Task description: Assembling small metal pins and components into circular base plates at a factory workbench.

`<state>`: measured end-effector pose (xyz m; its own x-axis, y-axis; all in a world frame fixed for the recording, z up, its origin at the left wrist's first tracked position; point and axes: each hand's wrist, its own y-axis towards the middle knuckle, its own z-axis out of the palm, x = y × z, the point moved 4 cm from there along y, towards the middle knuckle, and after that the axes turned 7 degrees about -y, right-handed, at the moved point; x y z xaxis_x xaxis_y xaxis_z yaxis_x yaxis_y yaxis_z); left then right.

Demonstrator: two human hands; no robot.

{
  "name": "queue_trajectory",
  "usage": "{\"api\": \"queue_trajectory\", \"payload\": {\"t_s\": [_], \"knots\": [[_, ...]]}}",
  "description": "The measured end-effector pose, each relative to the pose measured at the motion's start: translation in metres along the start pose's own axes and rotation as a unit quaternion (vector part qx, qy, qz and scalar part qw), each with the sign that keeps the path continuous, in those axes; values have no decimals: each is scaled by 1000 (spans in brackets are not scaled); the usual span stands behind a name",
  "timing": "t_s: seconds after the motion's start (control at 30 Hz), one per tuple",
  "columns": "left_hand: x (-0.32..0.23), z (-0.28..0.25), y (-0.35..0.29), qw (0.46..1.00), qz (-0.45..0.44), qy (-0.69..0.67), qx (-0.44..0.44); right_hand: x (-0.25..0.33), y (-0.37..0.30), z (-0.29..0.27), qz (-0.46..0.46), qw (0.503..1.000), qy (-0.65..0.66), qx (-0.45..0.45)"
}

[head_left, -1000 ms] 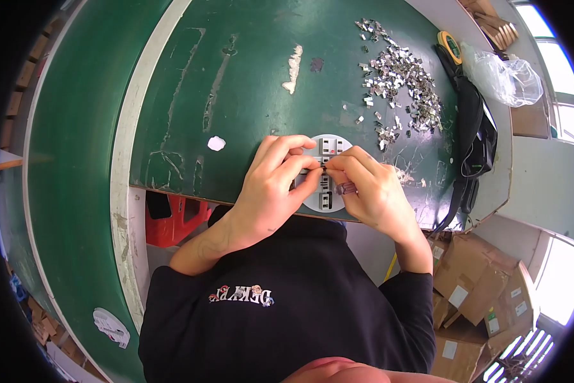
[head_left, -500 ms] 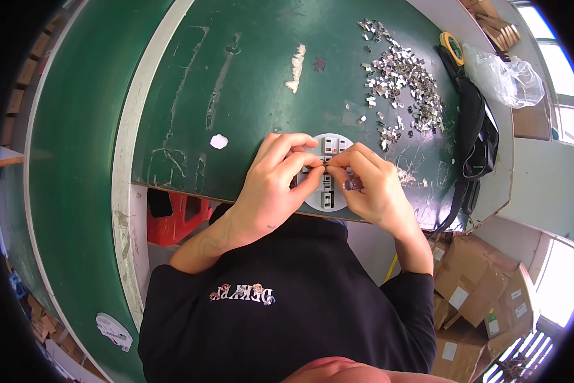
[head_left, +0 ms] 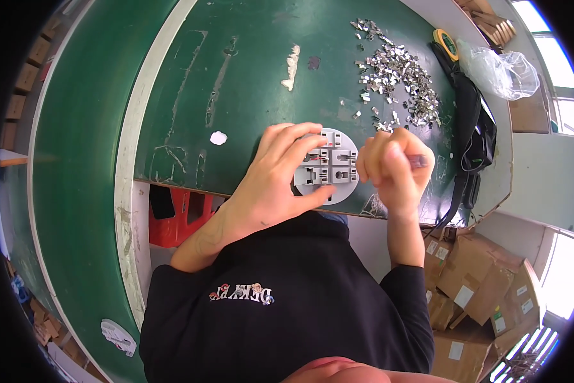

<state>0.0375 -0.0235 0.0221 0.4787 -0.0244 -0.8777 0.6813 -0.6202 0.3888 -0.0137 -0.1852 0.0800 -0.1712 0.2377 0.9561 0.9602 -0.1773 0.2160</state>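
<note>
A round light-grey plastic base (head_left: pixel 342 191) with raised square socket blocks lies near the table's front edge. My left hand (head_left: pixel 276 169) is at its left side, fingers and thumb spread wide over the rim, the fingertips at the far blocks and the thumb by the near edge. My right hand (head_left: pixel 398 167) is raised just right of the base, its fingers curled closed around a slim tool with a translucent purplish handle (head_left: pixel 418 161). Only the handle's end shows; the rest is hidden in the fist, so its kind is unclear.
Many small shiny metal clips (head_left: pixel 398 80) are scattered at the far right of the green table (head_left: pixel 248 76). Beyond them are a black bag (head_left: pixel 477 137), a yellow tape measure (head_left: pixel 445 45) and a clear plastic bag (head_left: pixel 501 73). A red stool (head_left: pixel 172 220) stands below the table; cardboard boxes (head_left: pixel 475 271) are at right.
My right hand has pulled away from the base to the right and curled into a fist. My left fingers have gone from a pinch over the base to spread apart.
</note>
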Motion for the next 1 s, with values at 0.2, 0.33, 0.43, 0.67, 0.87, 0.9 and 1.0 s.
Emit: {"api": "queue_trajectory", "payload": {"t_s": [0.2,0.33,0.43,0.67,0.87,0.9,1.0], "knots": [[4,10,2,998,7,16,64,-18,1,15,-25,959,281,-42],[8,12,1,996,6,29,84,-19,0,26,-52,970,232,-39],[10,12,1,995,11,36,94,-19,-3,30,-61,977,189,-84],[10,12,2,992,30,45,111,-29,-6,41,-58,988,83,-120],[4,13,-5,989,2,85,123,-10,-3,6,-68,977,181,-94],[6,12,-4,990,5,77,118,-10,-1,-3,-72,976,182,-96],[7,6,-2,992,12,66,107,-17,10,-25,10,994,38,-98]]}}
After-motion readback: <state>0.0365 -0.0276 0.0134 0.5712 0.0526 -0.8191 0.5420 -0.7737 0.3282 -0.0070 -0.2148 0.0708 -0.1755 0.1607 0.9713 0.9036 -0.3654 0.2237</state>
